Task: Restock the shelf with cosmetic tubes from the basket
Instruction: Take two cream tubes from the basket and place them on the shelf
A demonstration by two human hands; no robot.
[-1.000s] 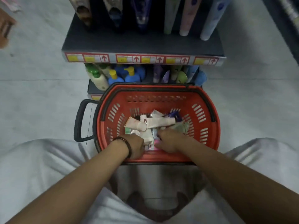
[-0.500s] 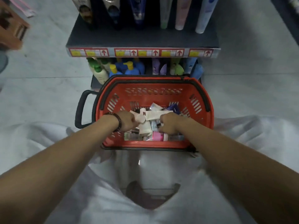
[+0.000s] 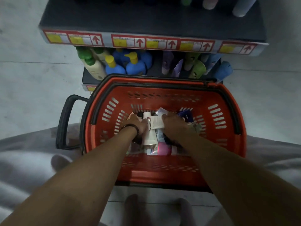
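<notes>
A red shopping basket [image 3: 162,175] stands on the floor in front of the dark shelf [image 3: 146,18]. A heap of cosmetic tubes lies in its bottom: a white tube [image 3: 156,122], a pink one [image 3: 163,149] and a dark blue one [image 3: 185,115] among them. Both my hands are down in the heap. My left hand [image 3: 138,123], with a dark wristband, curls round a pale tube at the left of the pile. My right hand [image 3: 175,124] grips the right end of the white tube. Much of the pile is hidden under my hands.
The shelf edge carries red and yellow price labels [image 3: 146,41]; a few upright tubes [image 3: 210,2] stand at its back right. Below it are blue pump bottles [image 3: 135,67], a cream bottle [image 3: 94,69] and purple and green tubes [image 3: 177,69]. The basket's black handle [image 3: 65,121] sticks out left.
Both hands have shifted further toward the back of the pile and closed round tubes. The view has drawn closer to the basket and shelf.
</notes>
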